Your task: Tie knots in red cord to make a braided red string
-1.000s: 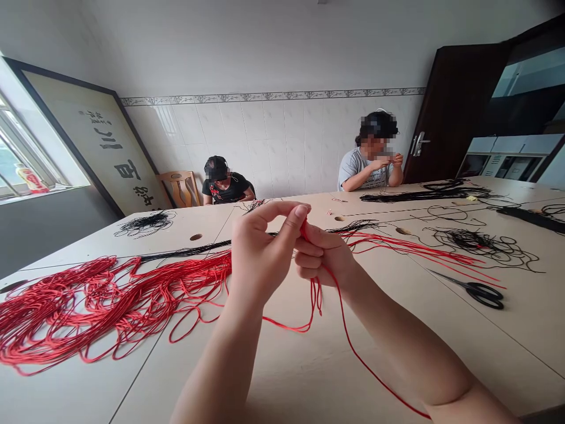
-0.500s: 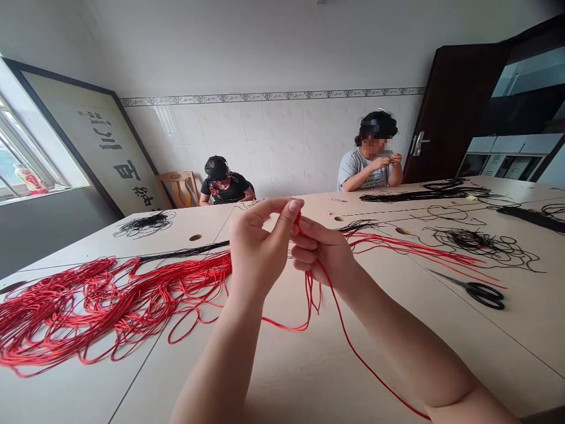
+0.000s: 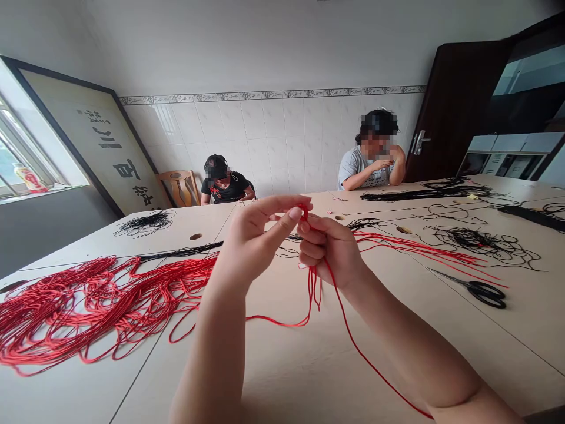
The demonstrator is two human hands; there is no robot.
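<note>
Red cord [image 3: 314, 291]: raised above the counter [image 3: 485, 353] | your right hand [image 3: 329, 250] clenches it | your left hand [image 3: 251, 238] meets it, pinch unclear | likely light, limp: grip close to your fingers

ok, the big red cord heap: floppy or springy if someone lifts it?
Probably floppy: the red cord heap lies in slack, slumped loops, and the red strand hanging from the right hand sags without holding shape. Likely light, given that small pinch. Those loose loops look apt to snag and tangle when lifted.
</note>
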